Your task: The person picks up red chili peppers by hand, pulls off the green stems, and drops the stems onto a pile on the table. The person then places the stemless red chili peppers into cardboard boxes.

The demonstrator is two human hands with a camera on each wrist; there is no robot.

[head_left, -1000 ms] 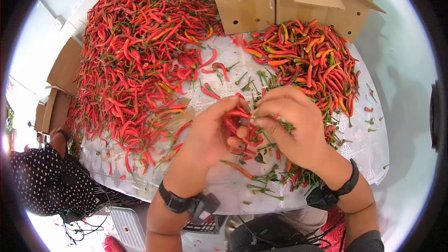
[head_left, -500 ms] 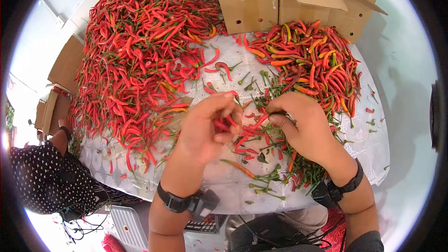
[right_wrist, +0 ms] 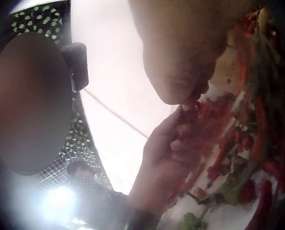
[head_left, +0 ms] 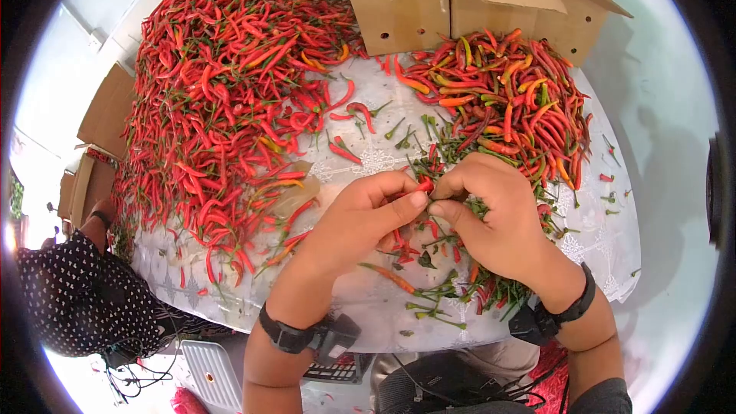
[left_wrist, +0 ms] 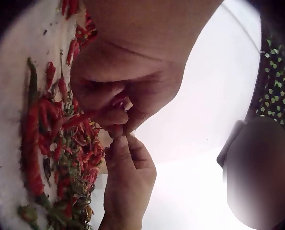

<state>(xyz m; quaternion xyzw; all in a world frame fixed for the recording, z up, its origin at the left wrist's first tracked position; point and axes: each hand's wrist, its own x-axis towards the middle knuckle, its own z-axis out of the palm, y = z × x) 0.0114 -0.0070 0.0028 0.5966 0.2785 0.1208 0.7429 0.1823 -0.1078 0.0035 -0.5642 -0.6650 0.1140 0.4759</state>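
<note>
Red chillies lie on a white patterned tablecloth (head_left: pixel 345 322), with a large heap (head_left: pixel 207 107) at the left and a smaller red-orange heap (head_left: pixel 529 100) at the right. My left hand (head_left: pixel 356 222) grips a red chilli (head_left: pixel 425 185) between thumb and forefinger; in the left wrist view the same hand (left_wrist: pixel 128 72) has more red chilli in its curled fingers. My right hand (head_left: pixel 494 222) touches fingertips with the left and pinches at the chilli's end, where the tiny part held is hidden. Loose green stems (head_left: pixel 437 295) and red pieces lie under both hands.
Open cardboard boxes (head_left: pixel 399 8) stand at the back edge, and another box (head_left: pixel 107 111) is at the left. A person in a dotted top (head_left: pixel 77 291) sits at the left, one hand by the big heap. Stems (head_left: pixel 609 199) are scattered at the far right.
My hands were close, then parted, and are now together again at the fingertips. The left hand has moved right, with a red chilli now between its thumb and forefinger.
</note>
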